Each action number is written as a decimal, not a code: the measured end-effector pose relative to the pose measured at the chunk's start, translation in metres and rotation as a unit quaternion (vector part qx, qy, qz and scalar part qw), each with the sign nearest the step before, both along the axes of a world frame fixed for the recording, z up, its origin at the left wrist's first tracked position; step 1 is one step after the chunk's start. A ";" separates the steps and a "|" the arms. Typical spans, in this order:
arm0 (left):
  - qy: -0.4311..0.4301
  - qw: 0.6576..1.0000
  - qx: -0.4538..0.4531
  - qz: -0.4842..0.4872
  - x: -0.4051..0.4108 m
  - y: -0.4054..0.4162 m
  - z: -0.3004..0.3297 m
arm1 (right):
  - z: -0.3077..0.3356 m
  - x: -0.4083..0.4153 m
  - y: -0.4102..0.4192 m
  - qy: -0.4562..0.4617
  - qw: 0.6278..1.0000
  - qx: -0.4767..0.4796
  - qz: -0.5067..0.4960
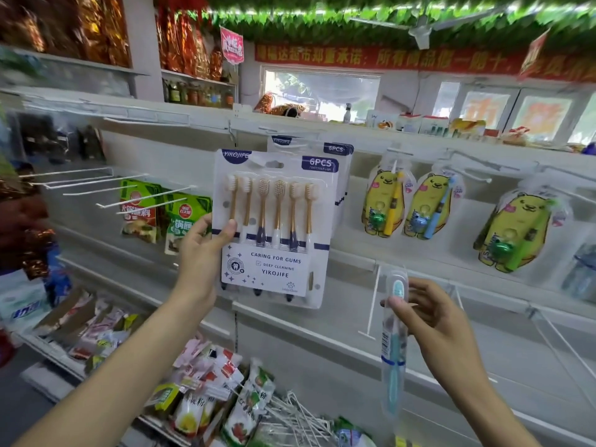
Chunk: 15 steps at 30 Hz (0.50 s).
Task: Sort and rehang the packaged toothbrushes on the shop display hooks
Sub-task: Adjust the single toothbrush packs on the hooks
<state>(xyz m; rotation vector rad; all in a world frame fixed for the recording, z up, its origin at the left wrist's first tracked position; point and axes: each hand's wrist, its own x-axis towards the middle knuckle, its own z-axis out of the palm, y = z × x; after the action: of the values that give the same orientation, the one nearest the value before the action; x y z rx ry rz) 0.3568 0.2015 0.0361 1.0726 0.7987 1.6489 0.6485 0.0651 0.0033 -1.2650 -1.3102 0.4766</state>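
- Left hand [206, 250]: gripping the six-pack of toothbrushes [274, 227] by its left edge, thumb across the front of the card, pack upright and raised against the display.
- Right hand [429, 314]: pinching a single blue toothbrush in a clear sleeve [394, 343] near its top, long axis vertical, head uppermost, tail hanging free below the fingers.
- Hang hole of the six-pack at the top of the card, level with the hook [290, 144] carrying a stack of identical six-packs [338, 162] just behind and slightly to the right; front pack overlapping that stack, whether already threaded on the hook not clear.
- Deciding relation, as judged: hook lying up and behind the held card, so the left hand is the nearer one; card's slot needs to line up with the hook tip and slide back along it.
- Bare white hook [371, 304] pointing down and forward just left of the right hand, a likely home for the single brush.
- Farther right, yellow bear-shaped children's toothbrush packs [387, 204] hanging on their own hooks.
- Lower left, mixed sachets [209, 382] heaped on a shelf.
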 end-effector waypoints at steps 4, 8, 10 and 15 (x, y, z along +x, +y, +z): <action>-0.026 1.000 0.002 0.006 0.003 0.015 0.007 | -0.001 0.004 0.008 -0.005 1.000 -0.011 -0.009; -0.015 1.000 -0.003 -0.004 0.005 0.031 0.008 | -0.004 0.001 0.016 -0.006 1.000 -0.022 -0.022; -0.016 1.000 0.001 -0.009 0.004 0.039 0.008 | -0.006 -0.003 0.022 -0.006 0.999 -0.020 -0.025; -0.027 0.999 0.002 -0.031 -0.003 0.056 0.013 | -0.012 -0.016 0.030 0.004 0.999 -0.025 -0.040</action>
<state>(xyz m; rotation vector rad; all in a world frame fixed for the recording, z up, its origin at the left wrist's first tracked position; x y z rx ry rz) 0.3538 0.2571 0.0487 1.0415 0.7215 1.6210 0.6323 0.0952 -0.0090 -1.3509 -1.2436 0.4595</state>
